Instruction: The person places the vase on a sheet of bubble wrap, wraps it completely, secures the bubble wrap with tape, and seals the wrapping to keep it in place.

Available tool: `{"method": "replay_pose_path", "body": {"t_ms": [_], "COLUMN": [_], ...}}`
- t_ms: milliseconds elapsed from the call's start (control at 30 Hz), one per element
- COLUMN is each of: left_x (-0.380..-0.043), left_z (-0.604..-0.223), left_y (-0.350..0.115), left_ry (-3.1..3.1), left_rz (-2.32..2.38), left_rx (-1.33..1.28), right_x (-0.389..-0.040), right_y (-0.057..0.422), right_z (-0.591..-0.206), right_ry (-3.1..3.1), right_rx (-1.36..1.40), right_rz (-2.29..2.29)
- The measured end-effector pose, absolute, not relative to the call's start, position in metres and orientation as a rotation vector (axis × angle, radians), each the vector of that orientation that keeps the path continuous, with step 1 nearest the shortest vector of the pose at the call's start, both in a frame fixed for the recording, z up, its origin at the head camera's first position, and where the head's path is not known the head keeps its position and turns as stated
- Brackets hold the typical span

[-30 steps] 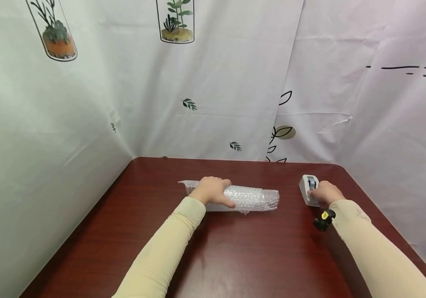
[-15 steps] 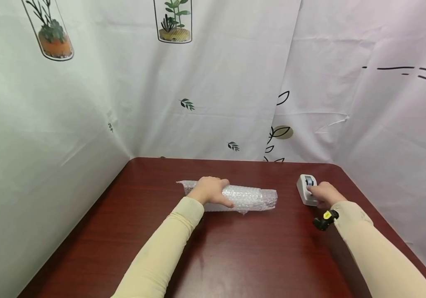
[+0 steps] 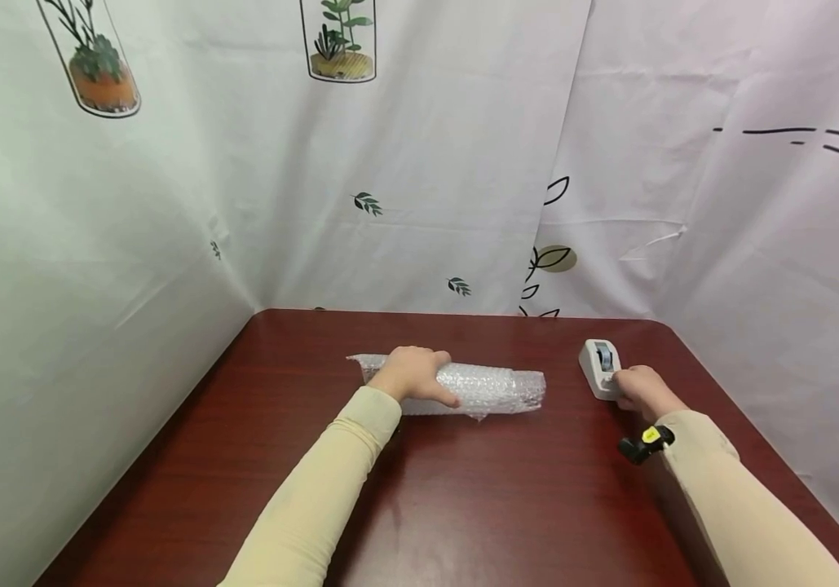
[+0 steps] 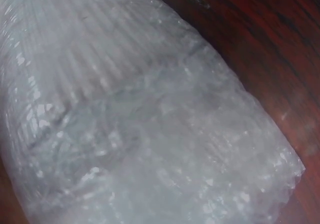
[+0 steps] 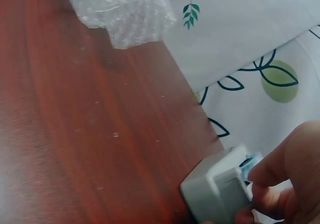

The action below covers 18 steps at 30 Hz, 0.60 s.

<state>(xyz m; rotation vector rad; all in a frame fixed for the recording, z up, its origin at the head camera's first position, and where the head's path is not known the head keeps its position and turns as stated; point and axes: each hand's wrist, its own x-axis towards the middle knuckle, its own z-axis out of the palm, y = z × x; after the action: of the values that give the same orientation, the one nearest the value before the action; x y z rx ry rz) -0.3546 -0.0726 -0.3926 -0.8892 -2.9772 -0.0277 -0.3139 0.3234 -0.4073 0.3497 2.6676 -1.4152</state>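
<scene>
A roll of bubble wrap (image 3: 496, 390) lies crosswise on the table toward the back. My left hand (image 3: 419, 375) grips it from above near its left end, thumb on the near side; the fingertips are hidden behind it. The clear wrap fills the left wrist view, overlapping in layers. To the right stands a small white tape dispenser (image 3: 595, 359) with a bluish tape roll in it. My right hand (image 3: 645, 391) is at its near end. In the right wrist view, thumb and forefinger pinch the tape's end at the toothed cutter of the dispenser (image 5: 215, 189).
The dark red wooden table (image 3: 507, 505) has white printed curtains (image 3: 448, 163) hanging along its back and sides. The dispenser stands near the table's right edge. A small black camera (image 3: 642, 444) is strapped to the right wrist.
My right hand has shifted from over the dispenser's tape roll toward its near end and slightly right. The left hand and bubble wrap have stayed put; the view has shifted slightly.
</scene>
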Motion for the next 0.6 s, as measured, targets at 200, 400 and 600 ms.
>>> {"method": "replay_pose_path", "body": {"t_ms": [200, 400, 600], "left_x": [-0.355, -0.356, -0.356], "left_z": [-0.393, -0.392, -0.393], "left_y": [-0.073, -0.074, -0.073], "left_ry": [-2.984, -2.988, -2.989], "left_rz": [-0.042, -0.041, -0.045], "left_rx": [-0.898, -0.900, -0.897], "right_x": [-0.308, -0.305, -0.304], "right_y": [0.323, 0.329, 0.335], "right_z": [-0.416, -0.421, -0.427], "right_ry": [2.673, 2.594, 2.405], "right_rx": [0.375, 0.379, 0.423], "right_rz": [-1.510, -1.635, -1.812]}}
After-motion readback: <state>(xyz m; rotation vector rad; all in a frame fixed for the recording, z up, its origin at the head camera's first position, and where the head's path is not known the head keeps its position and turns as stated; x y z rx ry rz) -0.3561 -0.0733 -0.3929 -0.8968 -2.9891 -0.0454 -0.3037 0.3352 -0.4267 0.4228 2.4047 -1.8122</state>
